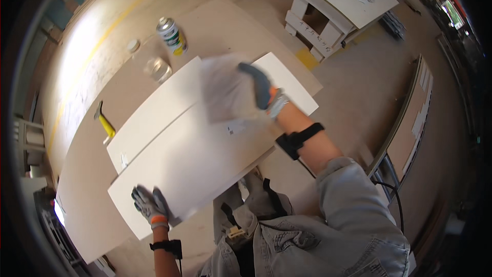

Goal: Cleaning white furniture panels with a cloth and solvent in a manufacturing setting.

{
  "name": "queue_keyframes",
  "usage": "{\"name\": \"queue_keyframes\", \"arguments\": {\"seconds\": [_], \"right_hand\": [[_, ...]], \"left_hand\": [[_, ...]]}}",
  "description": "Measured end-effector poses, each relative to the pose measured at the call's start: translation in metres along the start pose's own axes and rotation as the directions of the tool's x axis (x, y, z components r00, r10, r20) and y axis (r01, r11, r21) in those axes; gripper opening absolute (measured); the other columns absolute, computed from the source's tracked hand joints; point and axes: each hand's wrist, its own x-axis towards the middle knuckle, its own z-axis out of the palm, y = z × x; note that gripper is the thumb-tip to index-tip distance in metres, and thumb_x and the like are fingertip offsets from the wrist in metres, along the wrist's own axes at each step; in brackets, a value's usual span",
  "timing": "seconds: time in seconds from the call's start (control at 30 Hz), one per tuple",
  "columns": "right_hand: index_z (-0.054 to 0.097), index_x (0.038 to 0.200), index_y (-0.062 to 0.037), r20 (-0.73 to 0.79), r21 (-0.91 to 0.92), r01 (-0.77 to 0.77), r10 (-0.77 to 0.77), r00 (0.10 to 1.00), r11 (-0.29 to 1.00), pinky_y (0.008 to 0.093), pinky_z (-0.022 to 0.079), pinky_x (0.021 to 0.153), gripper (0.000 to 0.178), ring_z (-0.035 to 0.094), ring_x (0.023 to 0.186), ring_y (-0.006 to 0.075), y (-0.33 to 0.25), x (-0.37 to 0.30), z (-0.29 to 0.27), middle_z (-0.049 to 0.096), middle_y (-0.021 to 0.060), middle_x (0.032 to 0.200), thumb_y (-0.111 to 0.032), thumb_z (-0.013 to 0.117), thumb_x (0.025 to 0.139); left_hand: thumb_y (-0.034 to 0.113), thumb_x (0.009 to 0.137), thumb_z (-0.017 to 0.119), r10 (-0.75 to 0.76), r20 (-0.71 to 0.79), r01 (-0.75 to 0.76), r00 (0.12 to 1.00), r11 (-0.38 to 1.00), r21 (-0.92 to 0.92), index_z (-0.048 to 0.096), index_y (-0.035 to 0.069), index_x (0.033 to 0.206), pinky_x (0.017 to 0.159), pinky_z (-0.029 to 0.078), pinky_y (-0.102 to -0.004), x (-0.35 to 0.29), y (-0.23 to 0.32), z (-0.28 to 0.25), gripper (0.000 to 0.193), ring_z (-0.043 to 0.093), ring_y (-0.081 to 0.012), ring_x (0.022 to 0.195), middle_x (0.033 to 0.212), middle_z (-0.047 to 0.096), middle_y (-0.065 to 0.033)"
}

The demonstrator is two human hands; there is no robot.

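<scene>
Two white panels lie side by side on a brown board table [87, 174]: a nearer, larger white panel [189, 164] and a farther one [154, 113]. My left hand [149, 205], in a grey glove, presses flat on the near-left corner of the larger panel. My right hand [262, 86], also gloved, grips a blurred, pale cloth or sheet [225, 92] that lies over the far part of the panels.
A spray can [171, 36], a clear round lid [157, 68] and a small white cap [133, 45] stand at the table's far side. A yellow-handled hammer [105, 122] lies left. A white pallet-like stand [333, 10] is beyond; stacked boards [410, 123] lean at right.
</scene>
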Motion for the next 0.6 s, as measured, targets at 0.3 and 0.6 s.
{"name": "queue_keyframes", "arguments": {"seconds": [0.3, 0.6], "right_hand": [[0.052, 0.117, -0.0011, -0.169, -0.899, 0.237, -0.789, 0.590, 0.369, 0.0346, 0.048, 0.075, 0.044, 0.060, 0.089, 0.0253, -0.075, -0.119, -0.114, 0.061, 0.0137, 0.102, -0.036, 0.049, 0.090], [0.034, 0.135, 0.0001, 0.272, -0.819, -0.117, -0.558, 0.784, -0.562, 0.0511, 0.018, 0.108, 0.063, 0.026, 0.131, 0.0415, 0.088, -0.141, -0.075, 0.035, 0.0232, 0.135, -0.033, 0.052, 0.085]], "left_hand": [[0.048, 0.088, 0.046, 0.308, -0.238, -0.315, 0.921, 0.949, 0.010, 0.023, -0.002, 0.141, 0.110, 0.009, -0.0518, -0.061, 0.054, -0.002, 0.076, 0.015, -0.0337, 0.139, 0.147, 0.023, -0.0202], [0.031, 0.095, 0.040, 0.290, -0.302, -0.380, 0.908, 0.873, -0.305, 0.028, 0.001, 0.140, 0.110, 0.016, -0.0434, -0.059, 0.035, 0.006, 0.056, 0.025, -0.0273, 0.136, 0.144, 0.033, -0.0169]]}}
